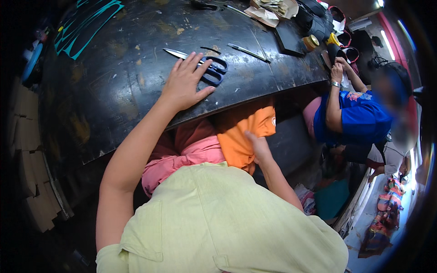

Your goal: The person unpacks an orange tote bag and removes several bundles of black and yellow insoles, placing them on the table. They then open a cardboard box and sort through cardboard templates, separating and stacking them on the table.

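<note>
My left hand (184,84) lies flat on the dark table with its fingers spread, the fingertips over a pair of scissors (213,76) with dark blue handles. The scissors' blades point to the far left and are partly covered by my fingers. In my lap lies an orange cloth (236,136), possibly a garment, with a small white mark near its right edge. My right hand (260,148) holds the cloth's right side, below the table edge. The thumb shows on top; the other fingers are mostly hidden.
A pen (248,52) and a short black strip (210,49) lie beyond the scissors. Teal cut-out material (86,27) is at the far left. Toward the back right are a black box (289,42) and a round tub (311,42). A co-worker in blue (359,111) sits at right, handling something dark.
</note>
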Tool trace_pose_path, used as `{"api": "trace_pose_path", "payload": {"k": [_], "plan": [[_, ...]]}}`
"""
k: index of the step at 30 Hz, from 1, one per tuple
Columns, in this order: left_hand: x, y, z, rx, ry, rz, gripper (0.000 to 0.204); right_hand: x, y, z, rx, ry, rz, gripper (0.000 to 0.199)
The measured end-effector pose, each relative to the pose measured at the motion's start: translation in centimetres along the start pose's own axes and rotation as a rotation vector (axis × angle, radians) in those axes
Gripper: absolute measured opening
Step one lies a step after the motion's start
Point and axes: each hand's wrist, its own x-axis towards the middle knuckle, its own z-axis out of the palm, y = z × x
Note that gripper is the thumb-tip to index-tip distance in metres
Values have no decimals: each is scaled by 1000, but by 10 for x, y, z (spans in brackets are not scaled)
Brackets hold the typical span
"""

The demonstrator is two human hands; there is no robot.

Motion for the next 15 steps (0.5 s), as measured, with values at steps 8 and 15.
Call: {"api": "trace_pose_path", "payload": {"k": [8,15], "plan": [[-2,2,-2,-2,27,4,80,109,-39,18,-1462,-90,-387,32],[-3,3,-4,-18,18,-16,79,156,-37,5,-1584,-222,-795,39]]}}
